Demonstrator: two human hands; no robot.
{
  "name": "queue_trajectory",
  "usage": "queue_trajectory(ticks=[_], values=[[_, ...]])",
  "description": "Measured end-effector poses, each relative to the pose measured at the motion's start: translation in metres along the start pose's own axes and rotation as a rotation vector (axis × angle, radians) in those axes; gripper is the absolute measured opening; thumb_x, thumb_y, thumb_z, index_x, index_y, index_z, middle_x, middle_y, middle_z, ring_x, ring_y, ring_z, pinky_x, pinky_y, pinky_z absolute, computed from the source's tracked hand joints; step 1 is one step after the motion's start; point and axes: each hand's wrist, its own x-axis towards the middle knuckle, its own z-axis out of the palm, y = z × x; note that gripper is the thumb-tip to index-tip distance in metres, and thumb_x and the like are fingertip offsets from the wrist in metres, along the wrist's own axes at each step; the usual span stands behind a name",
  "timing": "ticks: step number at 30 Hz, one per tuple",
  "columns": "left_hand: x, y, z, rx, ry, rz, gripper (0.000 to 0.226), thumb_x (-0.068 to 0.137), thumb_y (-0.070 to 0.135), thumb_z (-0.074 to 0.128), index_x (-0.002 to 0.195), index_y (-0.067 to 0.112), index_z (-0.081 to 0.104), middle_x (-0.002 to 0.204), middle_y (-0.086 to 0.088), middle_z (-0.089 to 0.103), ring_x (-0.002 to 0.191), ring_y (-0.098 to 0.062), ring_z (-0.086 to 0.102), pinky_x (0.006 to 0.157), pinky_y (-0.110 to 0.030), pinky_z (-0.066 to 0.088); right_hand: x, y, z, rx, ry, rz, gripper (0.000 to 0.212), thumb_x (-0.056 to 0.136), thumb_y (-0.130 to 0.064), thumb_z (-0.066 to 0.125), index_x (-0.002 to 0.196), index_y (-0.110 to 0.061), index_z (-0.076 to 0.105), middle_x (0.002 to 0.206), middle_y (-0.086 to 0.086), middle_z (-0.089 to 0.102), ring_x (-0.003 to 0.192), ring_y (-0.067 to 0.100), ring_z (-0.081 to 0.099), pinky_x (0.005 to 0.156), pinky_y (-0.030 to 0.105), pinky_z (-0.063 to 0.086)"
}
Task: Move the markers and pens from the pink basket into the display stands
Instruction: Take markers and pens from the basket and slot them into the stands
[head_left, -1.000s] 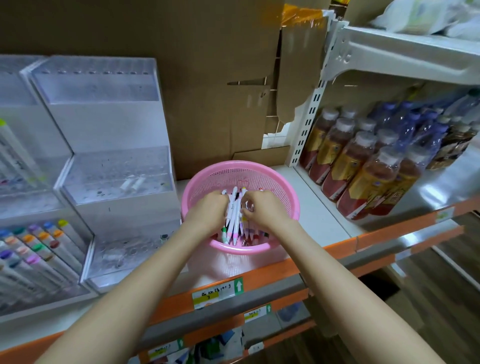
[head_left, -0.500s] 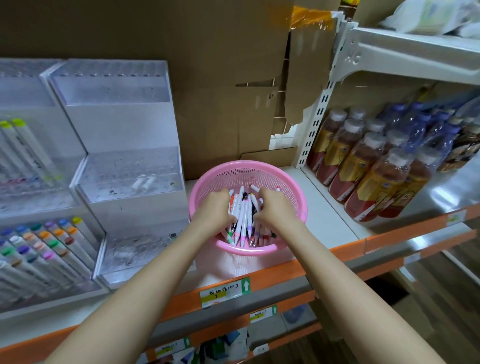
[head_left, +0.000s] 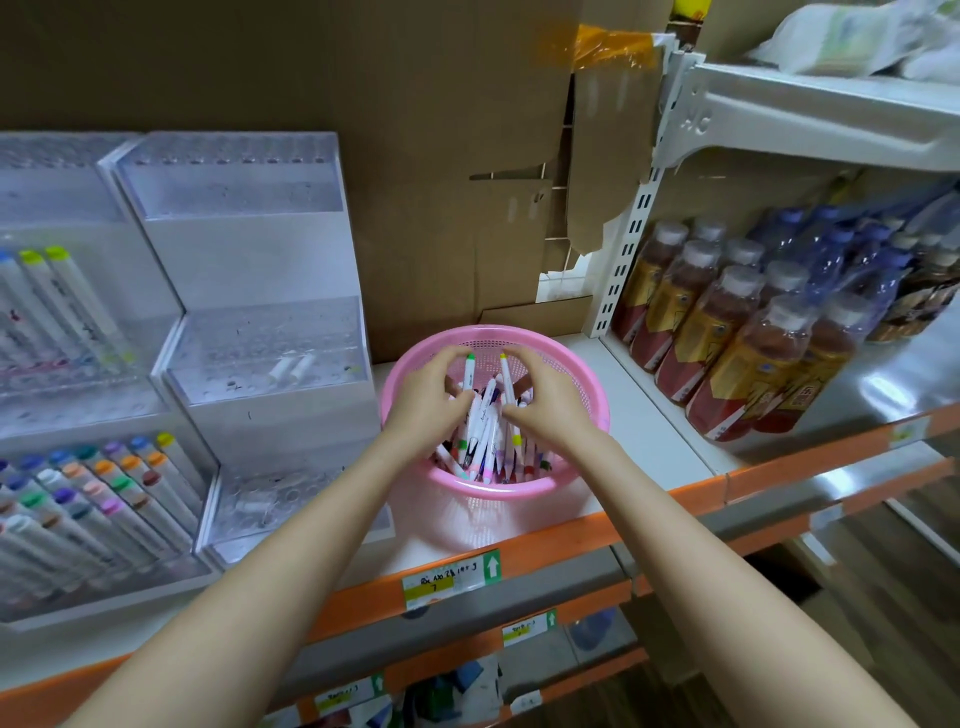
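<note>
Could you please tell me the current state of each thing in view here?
Pink basket: on the shelf, many pens inside.
Left hand: pinching the green-tipped pen, tip up.
Right hand: pinching the yellow-tipped pen, tip up.
Right stand: almost empty.
Left stand: lower tier full of markers.
Bottles: capped, plastic-wrapped.
</note>
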Motion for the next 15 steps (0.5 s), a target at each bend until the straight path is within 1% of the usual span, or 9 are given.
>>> queue_trajectory(ticks=[2,3,4,6,7,9,11,14,15], values=[[-0.001,0.004,-0.004,-0.041,0.055,0.057,0.047,0.084,0.009,0.063,0.127,0.025,0.055,0.100,0.005,0.065,0.076,-0.005,0.059,0.062,-0.009,0.044,-0.004,-0.002,-0.004,0.025,0.021,-0.036,0.069,0.079,-0.001,0.065,0.139,-0.025,0.043,0.090,-0.002,0.059,0.069,0.010,0.055,0.059,0.023,0.043],[-0.003,0.006,-0.007,-0.054,0.073,0.076,0.046,0.083,0.010,0.064,0.126,0.026,0.055,0.105,0.008,0.065,0.078,-0.004,0.059,0.064,-0.009,0.045,-0.007,-0.003,-0.006,0.035,0.033,-0.064,0.067,0.080,0.000,0.064,0.139,-0.025,0.043,0.085,-0.006,0.058,0.064,0.006,0.054,0.056,0.020,0.045],[-0.004,0.009,-0.009,-0.064,0.089,0.094,0.046,0.082,0.011,0.065,0.124,0.028,0.055,0.106,0.009,0.065,0.078,-0.004,0.060,0.067,-0.012,0.047,-0.009,-0.006,-0.008,0.048,0.046,-0.090,0.066,0.081,0.001,0.064,0.138,-0.025,0.044,0.082,-0.010,0.056,0.062,0.003,0.055,0.054,0.019,0.048],[-0.009,0.013,-0.014,-0.068,0.124,0.120,0.046,0.081,0.012,0.066,0.121,0.032,0.056,0.104,0.010,0.065,0.076,-0.006,0.062,0.071,-0.022,0.052,-0.013,-0.012,-0.012,0.090,0.072,-0.128,0.064,0.083,0.000,0.065,0.137,-0.026,0.044,0.081,-0.013,0.056,0.063,0.006,0.059,0.058,0.022,0.054],[-0.012,0.016,-0.017,-0.065,0.140,0.130,0.046,0.081,0.012,0.066,0.121,0.032,0.056,0.103,0.009,0.066,0.074,-0.008,0.062,0.072,-0.026,0.053,-0.015,-0.016,-0.014,0.102,0.082,-0.142,0.064,0.083,-0.001,0.066,0.137,-0.027,0.044,0.082,-0.012,0.057,0.064,0.009,0.061,0.061,0.024,0.056],[-0.020,0.021,-0.024,-0.050,0.160,0.155,0.045,0.082,0.012,0.067,0.122,0.030,0.056,0.103,0.008,0.067,0.074,-0.010,0.063,0.074,-0.028,0.053,-0.018,-0.025,-0.015,0.101,0.084,-0.170,0.065,0.084,-0.005,0.069,0.138,-0.029,0.042,0.084,-0.006,0.061,0.065,0.011,0.064,0.064,0.029,0.058],[-0.028,0.028,-0.033,-0.037,0.180,0.187,0.046,0.082,0.010,0.066,0.123,0.029,0.054,0.100,0.009,0.067,0.078,-0.010,0.063,0.074,-0.025,0.051,-0.022,-0.035,-0.013,0.095,0.082,-0.202,0.067,0.084,-0.005,0.069,0.139,-0.030,0.040,0.087,-0.004,0.063,0.065,0.009,0.064,0.066,0.031,0.058],[-0.040,0.036,-0.054,-0.040,0.241,0.198,0.045,0.082,0.008,0.066,0.122,0.027,0.054,0.081,0.014,0.061,0.076,0.000,0.059,0.068,-0.011,0.044,-0.028,-0.057,-0.010,0.108,0.112,-0.255,0.069,0.081,-0.001,0.067,0.137,-0.031,0.041,0.083,0.002,0.065,0.065,0.013,0.064,0.068,0.034,0.056],[-0.045,0.038,-0.063,-0.038,0.262,0.200,0.045,0.082,0.008,0.066,0.121,0.026,0.054,0.077,0.014,0.059,0.073,0.000,0.058,0.066,-0.011,0.044,-0.031,-0.065,-0.009,0.119,0.124,-0.274,0.068,0.080,0.000,0.066,0.136,-0.031,0.041,0.081,0.002,0.064,0.065,0.014,0.064,0.067,0.034,0.056]])
